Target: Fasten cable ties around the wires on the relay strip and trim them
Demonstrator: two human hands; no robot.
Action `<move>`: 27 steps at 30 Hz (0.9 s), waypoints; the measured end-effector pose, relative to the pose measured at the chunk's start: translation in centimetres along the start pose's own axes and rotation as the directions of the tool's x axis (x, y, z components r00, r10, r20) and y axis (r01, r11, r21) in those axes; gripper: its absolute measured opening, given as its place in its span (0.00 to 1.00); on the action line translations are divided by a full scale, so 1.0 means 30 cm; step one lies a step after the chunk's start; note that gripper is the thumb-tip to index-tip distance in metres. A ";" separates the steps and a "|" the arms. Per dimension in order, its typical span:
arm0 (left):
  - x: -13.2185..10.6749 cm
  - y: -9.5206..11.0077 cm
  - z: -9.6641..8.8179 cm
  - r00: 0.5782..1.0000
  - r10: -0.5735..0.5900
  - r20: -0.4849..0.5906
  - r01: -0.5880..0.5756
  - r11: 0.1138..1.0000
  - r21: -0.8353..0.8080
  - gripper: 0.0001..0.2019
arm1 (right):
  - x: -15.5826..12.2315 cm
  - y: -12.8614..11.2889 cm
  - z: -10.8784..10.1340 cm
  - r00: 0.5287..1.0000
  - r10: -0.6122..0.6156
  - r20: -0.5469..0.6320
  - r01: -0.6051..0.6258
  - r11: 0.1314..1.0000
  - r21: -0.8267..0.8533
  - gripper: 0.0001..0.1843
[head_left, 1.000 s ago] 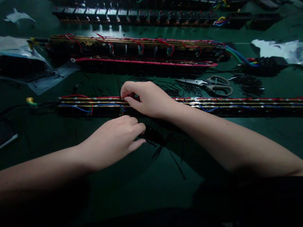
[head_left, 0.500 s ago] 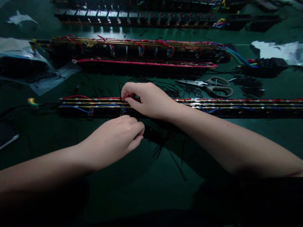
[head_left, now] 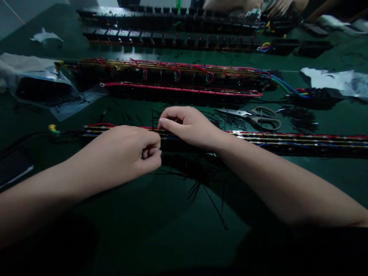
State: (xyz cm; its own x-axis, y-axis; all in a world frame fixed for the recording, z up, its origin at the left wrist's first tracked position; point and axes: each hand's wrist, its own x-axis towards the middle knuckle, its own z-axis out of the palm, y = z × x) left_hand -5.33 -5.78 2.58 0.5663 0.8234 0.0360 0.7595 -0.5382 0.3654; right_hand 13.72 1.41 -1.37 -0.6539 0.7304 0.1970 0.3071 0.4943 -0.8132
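Note:
A long dark bar assembly (head_left: pixel 287 140) with brass-coloured rods and red and blue wires runs across the table before me. My right hand (head_left: pixel 188 126) is over it, thumb and forefinger curled together at the rods; what they pinch is hidden. Just left of those fingertips a thin black cable tie (head_left: pixel 153 119) stands up from the bar. My left hand (head_left: pixel 129 151) covers the bar's near side further left, its fingers closed; whatever is in them cannot be made out. Loose black cable ties (head_left: pixel 208 199) lie on the table nearer to me.
Scissors (head_left: pixel 260 117) lie behind the bar, beside a pile of black ties (head_left: pixel 299 120). Further back are another wired bar (head_left: pixel 172 71), a red cable (head_left: pixel 178 89), dark block rows (head_left: pixel 161 38) and plastic bags (head_left: pixel 37 76). Another person's hands (head_left: pixel 276 7) show at the far edge.
The view has tilted up, showing more of the far table and another person's hands. My left hand has moved left and up over the bar. My right hand stays curled at the rods.

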 end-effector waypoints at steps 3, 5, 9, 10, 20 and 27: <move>0.013 -0.027 -0.021 0.992 0.023 -0.124 -0.026 0.999 -0.025 0.09 | 0.002 0.000 -0.009 1.000 0.019 0.011 -0.020 0.994 0.109 0.19; 0.026 -0.046 -0.007 0.966 -0.015 -0.258 0.008 1.000 -0.028 0.08 | 0.002 -0.003 -0.016 1.000 0.014 0.014 -0.017 0.982 0.186 0.25; 0.050 -0.080 0.070 0.918 -0.023 -0.395 0.041 0.998 0.039 0.08 | -0.001 -0.017 -0.027 0.999 0.035 -0.001 -0.034 0.972 0.234 0.29; 0.053 -0.087 0.089 0.918 -0.013 -0.395 0.035 0.998 0.049 0.08 | -0.002 -0.019 -0.027 0.999 0.045 -0.008 -0.042 0.975 0.219 0.26; 0.050 -0.113 0.146 0.884 0.150 -0.443 -0.045 0.970 0.239 0.10 | -0.001 -0.007 -0.006 0.994 0.086 -0.071 -0.078 0.992 0.101 0.12; 0.049 -0.115 0.148 0.891 0.183 -0.416 -0.062 0.956 0.287 0.10 | -0.002 0.001 -0.008 0.989 0.108 -0.099 -0.098 0.990 0.101 0.14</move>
State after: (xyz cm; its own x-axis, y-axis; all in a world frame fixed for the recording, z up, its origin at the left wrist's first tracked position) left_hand -5.69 -3.52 -2.76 0.5100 0.7097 0.4860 0.7826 -0.6173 0.0803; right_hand 13.94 1.48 -1.29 -0.5452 0.8226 0.1616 0.2984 0.3706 -0.8796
